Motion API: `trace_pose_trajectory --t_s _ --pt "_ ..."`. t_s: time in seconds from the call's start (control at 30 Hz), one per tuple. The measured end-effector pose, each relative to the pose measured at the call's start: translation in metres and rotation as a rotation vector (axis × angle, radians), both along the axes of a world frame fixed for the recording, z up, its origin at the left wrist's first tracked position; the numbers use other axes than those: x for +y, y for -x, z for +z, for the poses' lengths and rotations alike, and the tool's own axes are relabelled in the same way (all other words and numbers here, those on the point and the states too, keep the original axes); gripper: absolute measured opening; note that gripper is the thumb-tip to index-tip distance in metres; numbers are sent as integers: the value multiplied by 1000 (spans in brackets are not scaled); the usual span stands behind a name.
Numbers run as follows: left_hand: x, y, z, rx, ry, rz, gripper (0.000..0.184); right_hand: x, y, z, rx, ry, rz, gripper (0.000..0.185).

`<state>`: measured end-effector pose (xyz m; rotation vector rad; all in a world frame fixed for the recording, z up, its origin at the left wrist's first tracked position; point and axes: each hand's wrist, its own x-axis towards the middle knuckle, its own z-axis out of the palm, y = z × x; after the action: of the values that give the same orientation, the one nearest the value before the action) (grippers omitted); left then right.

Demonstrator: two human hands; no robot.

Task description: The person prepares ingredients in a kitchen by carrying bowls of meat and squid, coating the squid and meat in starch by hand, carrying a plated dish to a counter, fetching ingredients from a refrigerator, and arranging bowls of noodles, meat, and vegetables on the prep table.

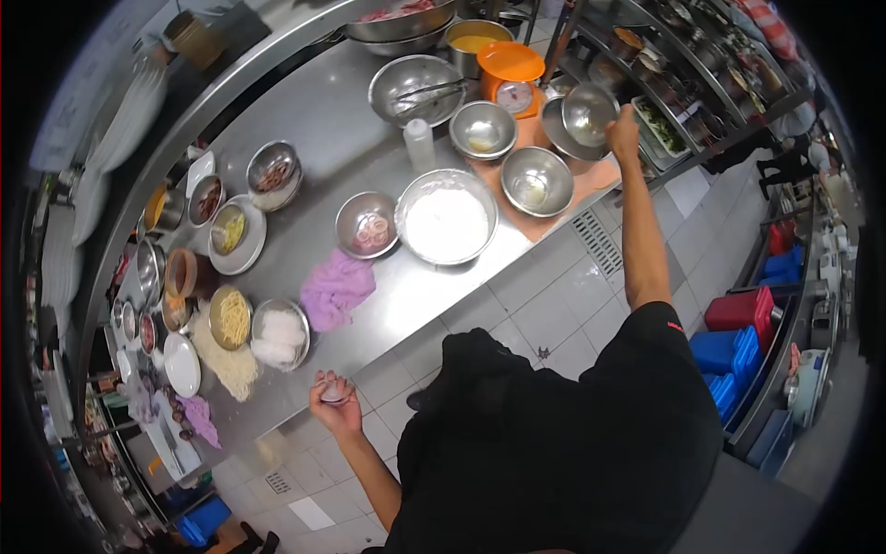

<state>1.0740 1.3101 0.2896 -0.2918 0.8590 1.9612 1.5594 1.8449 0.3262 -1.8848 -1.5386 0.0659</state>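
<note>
My right hand (pixel 623 135), arm stretched out, grips the rim of a small steel bowl (pixel 589 113). That bowl is tilted over a larger steel bowl (pixel 561 132) at the table's right end. My left hand (pixel 338 406) is just off the table's front edge, palm up, fingers curled round a small pale, rounded thing (pixel 332 394) whose kind I cannot make out. Close to the left hand on the table are a bowl of white food (pixel 280 334) and a crumpled purple cloth (pixel 338 288). A large bowl of white powder (pixel 448 218) stands between my hands.
Near the powder are a bowl with onion rings (pixel 367 225), a white squeeze bottle (pixel 419 146), two steel bowls (pixel 537 182) and an orange scale (pixel 513 81). Noodles (pixel 224 355), plates and several filled bowls crowd the left. Ingredient racks (pixel 706 65) rise at the right.
</note>
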Motion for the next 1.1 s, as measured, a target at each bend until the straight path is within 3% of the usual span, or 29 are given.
trace_pose_trajectory --t_s 0.07,0.17,0.23,0.27,0.33,0.47,0.53,0.67,0.73,0.8,0.87,1.0,1.1 --pt "13 -4 -5 5 10 -18 24 9 -11 -16 -255 193 98 35" --pt "32 -16 -4 -20 -20 -98 25 3 5 -17 -325 310 174 30" --pt "41 -26 0 -6 -9 -127 25 41 -16 -64 -256 265 173 39" --pt "44 -31 -1 5 12 -121 25 53 -27 -83 -248 150 231 34" --pt "44 -35 -4 -12 -20 -163 25 30 -14 -46 -237 171 190 26" --pt "36 -44 -3 -21 36 -108 23 9 -10 -24 -279 94 288 21" --pt "31 -46 -2 -11 51 -93 24 -3 -22 -18 -207 -194 300 18" --pt "20 -42 -7 -28 9 -66 20 -11 -29 -7 -88 -367 258 12" --pt "16 -44 -7 -33 13 -72 20 -14 -33 -4 113 -284 201 10" --pt "14 -48 -5 -38 10 -81 20 -20 -30 4 119 -264 135 9" --pt "10 -53 -4 -17 67 -74 21 -26 -28 7 510 -115 78 9" --pt "0 -55 -20 -22 119 -92 22 -47 -30 3 664 -168 76 4" --pt "2 -48 -40 -34 86 -170 18 -38 -78 -21 1430 109 126 28"
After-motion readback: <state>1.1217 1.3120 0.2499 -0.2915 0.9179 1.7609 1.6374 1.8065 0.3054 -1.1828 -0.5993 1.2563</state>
